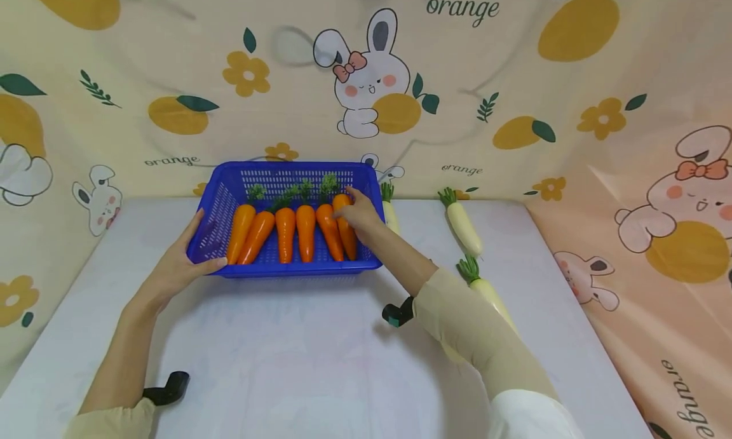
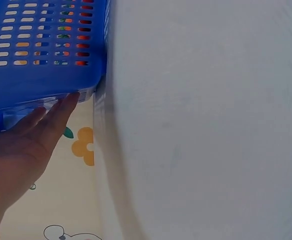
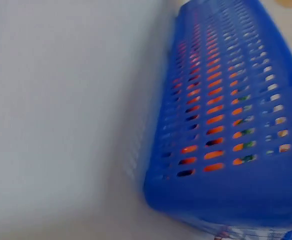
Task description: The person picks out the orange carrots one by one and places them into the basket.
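Note:
A blue plastic basket (image 1: 297, 270) with slotted walls holds several orange carrots (image 1: 285, 236) with green tops, lined up side by side. My left hand (image 1: 177, 261) grips the basket's left front corner, thumb on the front rim and fingers along the left side. In the left wrist view, the fingers of that hand (image 2: 31, 145) lie against the basket wall (image 2: 41, 82). Reaching over the right rim, my right hand (image 1: 363, 215) holds the upper part of the rightmost carrot (image 1: 347, 236) between thumb and fingers. The right wrist view shows only the basket's slotted side (image 3: 226, 190), not the hand.
White radishes with green stalks lie to the right: one behind the basket's right side (image 1: 391, 213), one farther back (image 1: 464, 228), another (image 1: 492, 296) partly under my right forearm. A patterned cloth (image 1: 274, 121) hangs behind the white table (image 1: 286, 356).

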Demonstrator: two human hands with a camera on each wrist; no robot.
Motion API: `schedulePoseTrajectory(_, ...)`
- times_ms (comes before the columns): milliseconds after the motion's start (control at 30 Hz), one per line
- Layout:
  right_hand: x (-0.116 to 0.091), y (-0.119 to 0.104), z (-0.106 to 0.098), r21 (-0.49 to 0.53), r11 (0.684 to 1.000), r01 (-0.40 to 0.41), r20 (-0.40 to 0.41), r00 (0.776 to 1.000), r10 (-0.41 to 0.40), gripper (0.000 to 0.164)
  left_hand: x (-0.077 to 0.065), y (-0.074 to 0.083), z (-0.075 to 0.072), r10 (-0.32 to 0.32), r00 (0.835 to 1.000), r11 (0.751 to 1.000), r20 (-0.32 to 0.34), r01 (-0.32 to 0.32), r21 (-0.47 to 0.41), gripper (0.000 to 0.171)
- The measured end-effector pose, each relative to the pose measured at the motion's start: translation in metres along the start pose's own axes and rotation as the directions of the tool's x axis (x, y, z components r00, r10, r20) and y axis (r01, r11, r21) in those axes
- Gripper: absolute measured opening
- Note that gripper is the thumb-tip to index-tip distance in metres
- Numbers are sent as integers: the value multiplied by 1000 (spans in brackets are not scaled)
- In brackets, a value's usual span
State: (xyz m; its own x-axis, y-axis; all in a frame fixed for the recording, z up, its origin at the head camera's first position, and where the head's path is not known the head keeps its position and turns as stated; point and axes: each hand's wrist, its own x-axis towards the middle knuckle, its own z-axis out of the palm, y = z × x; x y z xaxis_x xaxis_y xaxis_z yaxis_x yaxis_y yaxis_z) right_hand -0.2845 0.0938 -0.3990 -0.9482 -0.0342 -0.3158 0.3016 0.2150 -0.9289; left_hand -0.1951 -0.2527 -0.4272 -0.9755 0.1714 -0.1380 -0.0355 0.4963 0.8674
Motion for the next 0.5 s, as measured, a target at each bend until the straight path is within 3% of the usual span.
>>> schedulePoseTrajectory(133,-12,-6,-18,129,991,26,25,999,-30,82,4,1,6,27,999,1000,-34,-26,4,105)
schedulePoseTrajectory(200,-20,-10,-30,140,989,45,36,998,-51,78,6,0,8,48,997,999,-60,-47,21,105)
schedulePoseTrajectory(267,-28,-12,-45,86,992,87,52,994,-92,72,5,-1,7,65,994,996,-84,-59,63,104)
schedulePoseTrajectory(367,-40,-12,-67,-84,981,173,71,983,-167,66,-2,-4,3,81,991,989,-104,-66,134,104)
schedulePoseTrajectory(433,-47,-9,-82,-190,954,234,89,971,-221,66,-8,-7,-1,89,991,983,-98,-72,168,104)
schedulePoseTrajectory(500,-52,-4,-98,-313,906,286,122,958,-261,69,-14,-10,-6,93,992,978,-86,-75,193,106)
